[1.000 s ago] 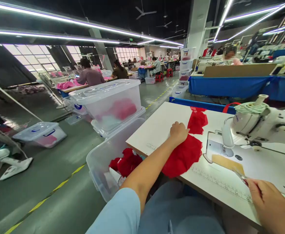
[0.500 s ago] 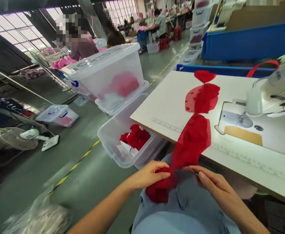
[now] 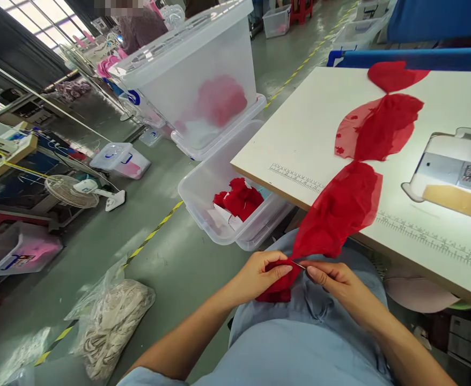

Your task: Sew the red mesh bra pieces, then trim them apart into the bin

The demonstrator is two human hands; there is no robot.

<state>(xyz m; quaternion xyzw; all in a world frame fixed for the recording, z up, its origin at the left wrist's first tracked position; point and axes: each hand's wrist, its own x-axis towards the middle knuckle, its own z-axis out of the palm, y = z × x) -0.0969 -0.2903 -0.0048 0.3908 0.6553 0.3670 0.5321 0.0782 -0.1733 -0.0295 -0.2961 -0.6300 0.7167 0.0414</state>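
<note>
A chain of sheer red fabric pieces [image 3: 340,209] runs from the white sewing table [image 3: 287,128] over its front edge down to my lap. My left hand [image 3: 259,276] is closed on the lower end of this red fabric, pinching it between thumb and fingers. Close to its right, my right hand [image 3: 334,281] grips a small pointed metal tool [image 3: 299,265], whose kind I cannot make out. The tool's tip meets the narrow join beside my left thumb. Most of the tool is hidden by my fingers.
Part of the sewing machine's metal plate [image 3: 447,169] shows on the table at right. An open plastic bin [image 3: 199,206] with red fabric stands left of the table, by a large lidded bin [image 3: 155,80]. A bag of cords [image 3: 115,321] and a fan [image 3: 72,191] are on the floor.
The view has tilted down and moved in. My right hand has come left, bringing the tool's tip from apart to the fabric join at my left hand.
</note>
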